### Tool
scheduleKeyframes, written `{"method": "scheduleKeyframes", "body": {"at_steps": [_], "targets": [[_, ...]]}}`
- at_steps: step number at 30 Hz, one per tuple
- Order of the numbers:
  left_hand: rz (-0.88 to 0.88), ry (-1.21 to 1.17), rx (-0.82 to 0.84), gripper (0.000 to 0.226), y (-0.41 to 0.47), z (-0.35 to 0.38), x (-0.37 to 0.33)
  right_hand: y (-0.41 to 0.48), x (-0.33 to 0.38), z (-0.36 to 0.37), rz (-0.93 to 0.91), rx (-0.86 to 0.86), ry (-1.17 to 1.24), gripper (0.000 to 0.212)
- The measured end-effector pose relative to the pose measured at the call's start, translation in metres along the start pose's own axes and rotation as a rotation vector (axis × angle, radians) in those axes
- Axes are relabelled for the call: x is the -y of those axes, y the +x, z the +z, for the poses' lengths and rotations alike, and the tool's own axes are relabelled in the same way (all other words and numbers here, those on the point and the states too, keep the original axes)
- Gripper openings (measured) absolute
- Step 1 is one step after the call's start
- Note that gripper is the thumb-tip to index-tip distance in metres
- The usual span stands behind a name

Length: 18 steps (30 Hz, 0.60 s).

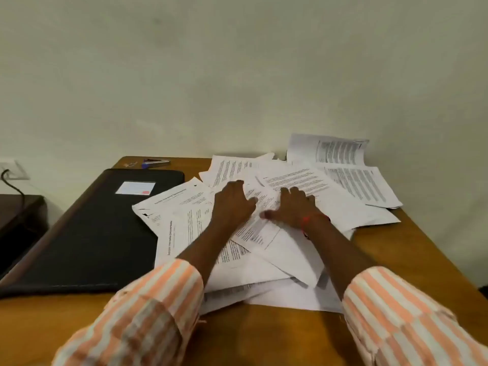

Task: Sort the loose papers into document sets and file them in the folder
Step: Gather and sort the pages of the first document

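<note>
Left hand (233, 203) and right hand (291, 208) press flat, fingers unclenched, atop the loose papers (348, 191); their print is too blurred to read.

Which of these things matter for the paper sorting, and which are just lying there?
For the job: loose papers, black folder, left hand and right hand resting on the pile.
Lying about: stapler (possibly useful later), wall socket with cable, dark side table.

printed text on the loose papers (343, 186) too blurred to read, folder label (135, 188) likewise illegible
</note>
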<state>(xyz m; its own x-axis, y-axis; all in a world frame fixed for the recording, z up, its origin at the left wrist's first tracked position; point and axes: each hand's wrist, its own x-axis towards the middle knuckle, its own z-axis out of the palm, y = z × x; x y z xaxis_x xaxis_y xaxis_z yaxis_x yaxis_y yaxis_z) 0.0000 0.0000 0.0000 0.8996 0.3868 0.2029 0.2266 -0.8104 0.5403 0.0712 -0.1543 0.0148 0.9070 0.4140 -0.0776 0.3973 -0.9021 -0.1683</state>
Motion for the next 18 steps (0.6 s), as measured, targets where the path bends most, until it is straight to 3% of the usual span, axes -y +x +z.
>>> {"method": "scheduleKeyframes", "body": {"at_steps": [3, 5, 8, 11, 15, 18], "targets": [[-0.077, -0.009, 0.033, 0.061, 0.001, 0.024, 0.017, 0.013, -0.011, 0.02, 0.027, 0.05, -0.01, 0.106], [-0.076, -0.03, 0.017, 0.061, -0.002, 0.031, 0.026, 0.016, -0.018, 0.035, 0.025, -0.065, -0.006, 0.1], [-0.036, -0.049, -0.164, 0.055, 0.003, 0.023, 0.025, 0.024, -0.026, 0.052, 0.064, -0.273, 0.009, 0.093], [-0.063, -0.038, -0.24, 0.056, 0.001, 0.018, 0.021, 0.031, -0.028, 0.054, 0.166, -0.37, -0.005, 0.084], [-0.209, -0.181, -0.171, 0.078, -0.005, 0.033, 0.018, 0.031, -0.035, 0.044, 0.272, -0.427, 0.036, 0.057], [-0.232, -0.381, -0.242, 0.079, -0.005, 0.036, 0.019, 0.036, -0.044, 0.038, 0.239, -0.441, 0.372, 0.026]]}}
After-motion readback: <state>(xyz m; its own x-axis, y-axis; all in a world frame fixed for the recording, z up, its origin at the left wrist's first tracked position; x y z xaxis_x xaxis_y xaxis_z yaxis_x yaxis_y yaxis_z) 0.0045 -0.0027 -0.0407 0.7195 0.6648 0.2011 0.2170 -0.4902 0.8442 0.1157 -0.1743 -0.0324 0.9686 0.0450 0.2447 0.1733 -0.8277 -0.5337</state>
